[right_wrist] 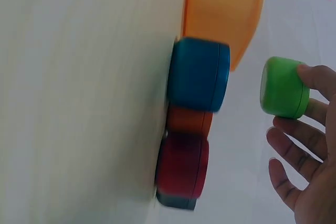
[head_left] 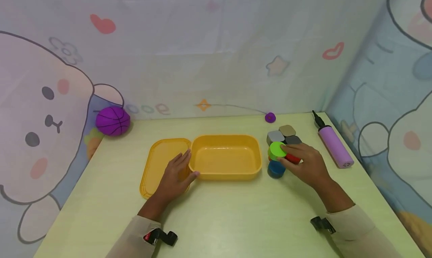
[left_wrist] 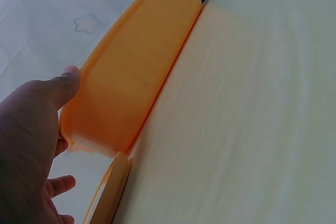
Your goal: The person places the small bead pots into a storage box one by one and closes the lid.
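Note:
Between thumb and fingers my right hand [head_left: 308, 166] pinches a small round green tub [head_left: 278, 150]. In the right wrist view the green tub [right_wrist: 285, 87] is off the table, apart from the others. Below and beside it stand a blue tub [head_left: 276, 169], a red tub [right_wrist: 184, 163] and an orange one [right_wrist: 190, 120], partly hidden. My left hand [head_left: 173, 181] is at the left end of a yellow rectangular container [head_left: 225, 176], its thumb touching the rim in the left wrist view. Its other fingers extend above a flat yellow lid [head_left: 153, 171].
Behind the right hand stand grey [head_left: 275, 136], tan [head_left: 287, 130] and dark grey [head_left: 293, 140] tubs. A purple hand pump [head_left: 335, 147] lies at the right edge. At the back are a purple ball [head_left: 113, 121] on the left and a small purple disc [head_left: 270, 117].

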Action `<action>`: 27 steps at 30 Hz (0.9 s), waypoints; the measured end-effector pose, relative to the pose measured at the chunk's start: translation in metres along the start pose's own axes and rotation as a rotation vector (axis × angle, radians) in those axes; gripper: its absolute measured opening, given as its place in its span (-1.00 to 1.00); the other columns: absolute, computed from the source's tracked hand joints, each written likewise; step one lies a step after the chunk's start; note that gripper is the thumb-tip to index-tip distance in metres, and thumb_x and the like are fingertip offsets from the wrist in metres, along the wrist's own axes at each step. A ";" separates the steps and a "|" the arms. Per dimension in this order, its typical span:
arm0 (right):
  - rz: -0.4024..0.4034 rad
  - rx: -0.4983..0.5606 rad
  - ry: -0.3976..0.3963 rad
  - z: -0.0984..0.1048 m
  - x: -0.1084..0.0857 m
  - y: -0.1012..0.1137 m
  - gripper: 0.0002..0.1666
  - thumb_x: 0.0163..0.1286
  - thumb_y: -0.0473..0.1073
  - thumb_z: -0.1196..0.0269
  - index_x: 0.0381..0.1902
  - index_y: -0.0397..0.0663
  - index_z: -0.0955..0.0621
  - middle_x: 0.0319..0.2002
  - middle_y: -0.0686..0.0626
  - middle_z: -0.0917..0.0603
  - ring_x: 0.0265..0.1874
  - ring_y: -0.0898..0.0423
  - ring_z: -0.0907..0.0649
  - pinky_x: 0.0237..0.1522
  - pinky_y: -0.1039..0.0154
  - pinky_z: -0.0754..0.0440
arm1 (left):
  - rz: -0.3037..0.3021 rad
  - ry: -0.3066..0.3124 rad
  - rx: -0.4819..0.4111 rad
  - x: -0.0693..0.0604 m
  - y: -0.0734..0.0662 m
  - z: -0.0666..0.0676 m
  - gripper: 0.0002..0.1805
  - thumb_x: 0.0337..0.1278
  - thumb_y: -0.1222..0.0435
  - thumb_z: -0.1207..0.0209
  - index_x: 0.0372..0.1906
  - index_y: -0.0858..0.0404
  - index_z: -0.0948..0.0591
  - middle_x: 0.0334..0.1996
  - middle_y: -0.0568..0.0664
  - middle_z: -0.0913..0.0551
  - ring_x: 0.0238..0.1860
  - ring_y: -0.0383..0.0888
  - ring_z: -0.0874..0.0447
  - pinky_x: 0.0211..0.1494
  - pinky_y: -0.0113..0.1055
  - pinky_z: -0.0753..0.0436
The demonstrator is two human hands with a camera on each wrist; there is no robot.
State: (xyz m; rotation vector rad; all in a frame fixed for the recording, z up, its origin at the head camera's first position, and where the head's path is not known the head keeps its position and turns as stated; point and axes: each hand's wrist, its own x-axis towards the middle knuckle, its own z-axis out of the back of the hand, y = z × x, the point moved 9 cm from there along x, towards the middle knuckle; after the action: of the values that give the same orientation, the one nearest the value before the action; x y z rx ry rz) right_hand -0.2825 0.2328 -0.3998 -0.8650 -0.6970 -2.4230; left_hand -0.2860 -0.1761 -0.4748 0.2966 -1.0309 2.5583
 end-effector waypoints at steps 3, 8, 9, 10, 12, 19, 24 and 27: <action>0.003 0.034 -0.002 -0.011 0.007 0.009 -0.42 0.05 -0.21 -0.74 0.08 -0.19 -0.86 -0.07 -0.20 -0.91 -0.12 -0.18 -0.84 -0.08 -0.17 -0.85 | 0.002 0.003 0.006 0.000 0.001 0.000 -0.13 0.44 0.07 -0.40 0.67 0.32 -0.33 0.71 0.11 -0.31 0.71 0.40 -0.20 0.71 0.47 -0.16; 0.043 0.107 -0.021 -0.028 0.017 0.024 -0.45 0.07 -0.22 -0.73 0.05 -0.19 -0.86 -0.07 -0.20 -0.91 -0.15 -0.19 -0.83 -0.11 -0.17 -0.80 | 0.019 0.015 0.000 -0.001 0.004 0.000 -0.12 0.45 0.06 -0.40 0.67 0.32 -0.32 0.72 0.10 -0.30 0.73 0.38 -0.18 0.73 0.44 -0.16; 0.048 0.114 -0.023 -0.031 0.018 0.026 -0.46 0.07 -0.22 -0.72 0.05 -0.19 -0.86 -0.07 -0.21 -0.91 -0.15 -0.21 -0.83 -0.08 -0.20 -0.78 | 0.019 0.017 -0.006 -0.001 0.004 0.000 -0.12 0.45 0.06 -0.40 0.67 0.32 -0.32 0.72 0.10 -0.29 0.73 0.38 -0.17 0.73 0.43 -0.16; 0.050 0.125 -0.022 -0.033 0.020 0.028 -0.46 0.07 -0.21 -0.72 0.05 -0.19 -0.86 -0.07 -0.22 -0.91 -0.15 -0.23 -0.83 -0.08 -0.21 -0.76 | 0.018 0.019 -0.014 -0.001 0.004 0.000 -0.12 0.45 0.06 -0.40 0.67 0.33 -0.32 0.72 0.11 -0.29 0.73 0.38 -0.17 0.73 0.43 -0.16; 0.042 0.126 -0.011 -0.039 0.022 0.032 -0.46 0.09 -0.18 -0.71 0.06 -0.18 -0.86 -0.05 -0.22 -0.91 -0.14 -0.23 -0.83 -0.04 -0.23 -0.73 | 0.016 0.021 -0.017 -0.001 0.004 0.000 -0.12 0.46 0.06 -0.40 0.68 0.33 -0.31 0.72 0.11 -0.29 0.73 0.37 -0.17 0.74 0.41 -0.17; 0.024 0.076 0.005 -0.058 0.033 0.050 -0.47 0.17 -0.07 -0.66 0.10 -0.10 -0.86 -0.02 -0.18 -0.91 -0.08 -0.22 -0.83 -0.04 -0.17 -0.57 | 0.027 0.027 -0.010 -0.001 0.005 0.000 -0.12 0.47 0.05 -0.39 0.68 0.32 -0.31 0.73 0.10 -0.27 0.74 0.37 -0.15 0.74 0.41 -0.16; 0.019 0.060 0.016 -0.072 0.041 0.060 -0.48 0.19 -0.05 -0.66 0.10 -0.08 -0.86 -0.01 -0.18 -0.91 -0.06 -0.22 -0.85 0.02 -0.29 -0.64 | 0.020 0.022 -0.017 0.000 0.005 -0.001 -0.12 0.47 0.04 -0.38 0.69 0.30 -0.31 0.73 0.09 -0.28 0.74 0.37 -0.15 0.74 0.41 -0.16; 0.000 0.062 0.057 -0.081 0.046 0.065 -0.47 0.24 -0.01 -0.65 0.14 -0.05 -0.85 0.01 -0.16 -0.91 -0.06 -0.19 -0.85 0.19 -0.42 -0.63 | 0.013 0.018 -0.019 0.002 0.004 -0.001 -0.12 0.46 0.05 -0.39 0.68 0.31 -0.32 0.72 0.09 -0.29 0.74 0.37 -0.16 0.73 0.42 -0.17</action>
State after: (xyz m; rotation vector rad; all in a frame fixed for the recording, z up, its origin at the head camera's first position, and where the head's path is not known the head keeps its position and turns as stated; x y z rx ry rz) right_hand -0.3117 0.1235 -0.4036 -0.7680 -0.7458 -2.4028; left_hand -0.2894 -0.1772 -0.4775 0.2627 -1.0528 2.5568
